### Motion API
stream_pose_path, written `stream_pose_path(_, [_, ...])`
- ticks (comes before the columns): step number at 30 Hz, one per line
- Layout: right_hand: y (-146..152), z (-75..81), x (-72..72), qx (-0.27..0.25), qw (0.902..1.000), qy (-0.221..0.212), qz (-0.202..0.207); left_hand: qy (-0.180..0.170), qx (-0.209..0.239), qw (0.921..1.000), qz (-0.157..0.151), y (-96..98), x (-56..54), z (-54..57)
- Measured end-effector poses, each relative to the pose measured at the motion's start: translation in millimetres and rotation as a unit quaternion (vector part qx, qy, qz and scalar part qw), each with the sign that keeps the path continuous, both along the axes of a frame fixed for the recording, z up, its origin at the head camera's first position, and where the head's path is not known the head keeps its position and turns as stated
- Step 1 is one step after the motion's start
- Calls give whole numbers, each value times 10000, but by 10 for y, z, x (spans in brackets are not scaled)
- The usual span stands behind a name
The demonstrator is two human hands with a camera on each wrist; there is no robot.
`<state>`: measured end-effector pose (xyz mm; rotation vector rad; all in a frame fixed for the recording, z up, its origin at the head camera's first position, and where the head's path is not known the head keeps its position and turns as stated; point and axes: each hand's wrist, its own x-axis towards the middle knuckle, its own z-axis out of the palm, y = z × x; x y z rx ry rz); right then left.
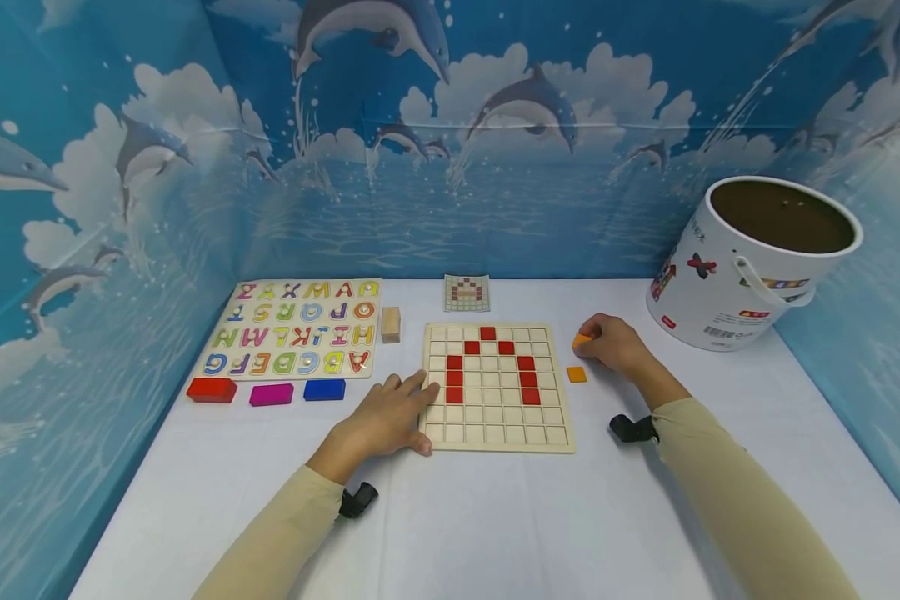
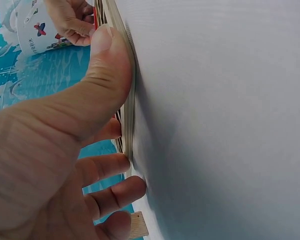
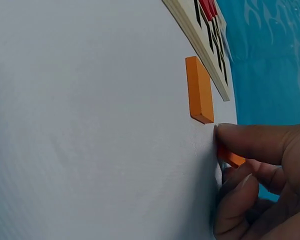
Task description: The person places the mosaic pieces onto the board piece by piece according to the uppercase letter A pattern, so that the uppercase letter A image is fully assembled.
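Observation:
A wooden grid board (image 1: 472, 434) lies flat on the white table, with several red square tiles (image 1: 529, 379) forming an arch in its cells. Along its left side rests my left hand (image 1: 386, 417), fingers spread at the edge and thumb by the near corner. To the right of the board, my right hand (image 1: 615, 343) pinches an orange square tile (image 3: 234, 157) between thumb and fingers, low over the table. Another orange tile (image 1: 577, 375) lies flat between that hand and the board's right edge.
A small pattern card (image 1: 467, 293) lies behind the board. To the left are an alphabet puzzle board (image 1: 266, 329), a plain wooden block (image 1: 391, 325), and red (image 1: 212, 390), magenta (image 1: 272, 394) and blue blocks (image 1: 324, 389). A white bucket (image 1: 708, 292) stands at the back right.

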<state>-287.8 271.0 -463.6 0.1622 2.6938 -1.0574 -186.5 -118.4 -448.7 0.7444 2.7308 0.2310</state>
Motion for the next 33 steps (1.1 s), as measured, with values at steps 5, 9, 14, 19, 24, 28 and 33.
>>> stream_pose_path(5, [57,-12,-22,-930,9955,5,-168,41,26,10000,-36,-7,-11,-4])
stream_pose_path(9, [65,15,-15,-1815,9830,-61,-261,53,25,10000,-42,-13,-21,-12])
stream_pose_path(14, [-11,60,20,-2841,9581,-87,-343,31,-6,10000,-32,-15,-16,-23])
stream_pose_path(19, [-166,68,61,-3354,9416,-198,-218,-19,-23,10000,-29,-17,5,-45])
stream_pose_path(24, [-387,65,98,-3197,9470,-300,15,26,3,10000,-17,-22,9,-50])
stream_pose_path(28, [-563,74,163,-2803,9581,-388,444,15,31,10000,-2,-24,0,-46])
stream_pose_path(33, [-716,53,279,-1747,9762,-251,1264,-23,66,10000,-1,-17,-7,-33])
